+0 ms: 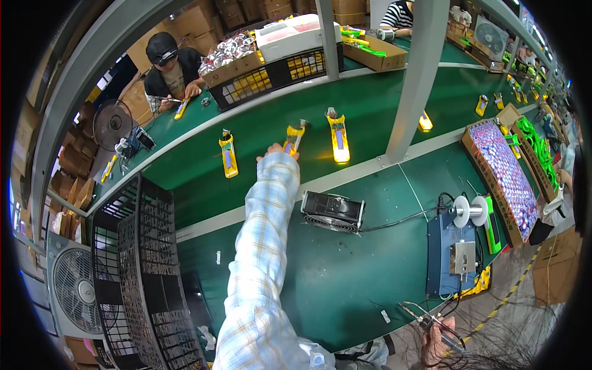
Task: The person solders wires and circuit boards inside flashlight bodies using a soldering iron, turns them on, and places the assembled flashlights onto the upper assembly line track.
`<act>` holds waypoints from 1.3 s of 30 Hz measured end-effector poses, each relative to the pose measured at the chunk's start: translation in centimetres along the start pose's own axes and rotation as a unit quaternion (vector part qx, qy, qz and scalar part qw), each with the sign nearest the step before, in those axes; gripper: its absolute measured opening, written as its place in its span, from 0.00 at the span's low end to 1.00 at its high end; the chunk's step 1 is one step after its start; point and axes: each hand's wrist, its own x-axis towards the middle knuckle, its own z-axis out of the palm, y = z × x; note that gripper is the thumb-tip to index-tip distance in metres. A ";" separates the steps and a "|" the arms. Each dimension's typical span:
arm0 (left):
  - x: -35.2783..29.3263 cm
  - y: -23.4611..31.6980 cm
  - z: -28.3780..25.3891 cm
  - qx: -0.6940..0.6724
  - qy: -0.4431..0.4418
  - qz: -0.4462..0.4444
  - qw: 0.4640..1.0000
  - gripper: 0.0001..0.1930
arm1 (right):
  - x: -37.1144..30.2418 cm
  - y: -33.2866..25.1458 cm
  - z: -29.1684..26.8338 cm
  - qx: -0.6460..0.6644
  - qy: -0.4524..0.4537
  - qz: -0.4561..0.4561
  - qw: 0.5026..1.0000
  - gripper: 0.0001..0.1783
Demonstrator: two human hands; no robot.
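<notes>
Stretched out over the green belt, my left hand has its fingers closed around the lower end of a yellow housing with a metal part at its top. My sleeve and hand hide some of that grip. On the belt, a second yellow housing lies to the left and a glowing yellow housing to the right. Low at the right, my right hand is closed on a soldering iron with a cable. Loose hair partly covers that hand.
A small black fan stands on the green bench before me. Right of it are a blue soldering unit, a white wire spool and a box of small parts. Black crates stand left. A co-worker sits across the belt.
</notes>
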 end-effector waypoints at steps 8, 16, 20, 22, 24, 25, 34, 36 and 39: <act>-2.1 -3.0 -5.5 -0.423 0.160 -0.008 0.892 0.20 | 1.1 -1.8 2.6 -0.155 -0.106 -0.109 0.976 0.09; 5.6 -13.1 -2.8 -0.048 0.029 -0.205 0.977 0.26 | 0.1 -2.3 4.6 -0.265 -0.074 -0.203 0.940 0.23; 3.8 -12.5 -2.3 -0.094 0.035 -0.156 0.983 0.16 | -1.1 -2.4 3.3 -0.300 -0.021 -0.187 0.935 0.35; 4.5 -16.6 -1.3 -0.204 0.106 -0.146 0.962 0.14 | -1.7 -1.8 2.7 -0.187 -0.024 -0.144 0.971 0.23; 2.0 -14.2 -2.1 -0.332 0.180 -0.128 0.917 0.13 | -1.9 -1.0 1.7 0.035 -0.021 -0.052 0.998 0.14; 1.0 -15.2 -3.7 -0.319 0.212 -0.091 0.919 0.15 | -1.7 -3.3 1.4 -0.038 -0.156 -0.006 0.987 0.15; -26.4 -4.8 -18.0 -0.190 0.134 0.320 0.918 0.18 | -2.5 -2.8 0.1 0.060 -0.145 -0.087 0.984 0.13; -30.8 -4.7 -17.0 -0.220 0.035 0.379 0.898 0.18 | -2.6 -3.2 -0.5 0.060 -0.153 -0.086 0.983 0.14; -34.3 -6.1 -12.1 -0.156 -0.038 0.440 0.884 0.19 | -2.5 -2.9 -1.6 0.071 -0.171 -0.091 0.979 0.14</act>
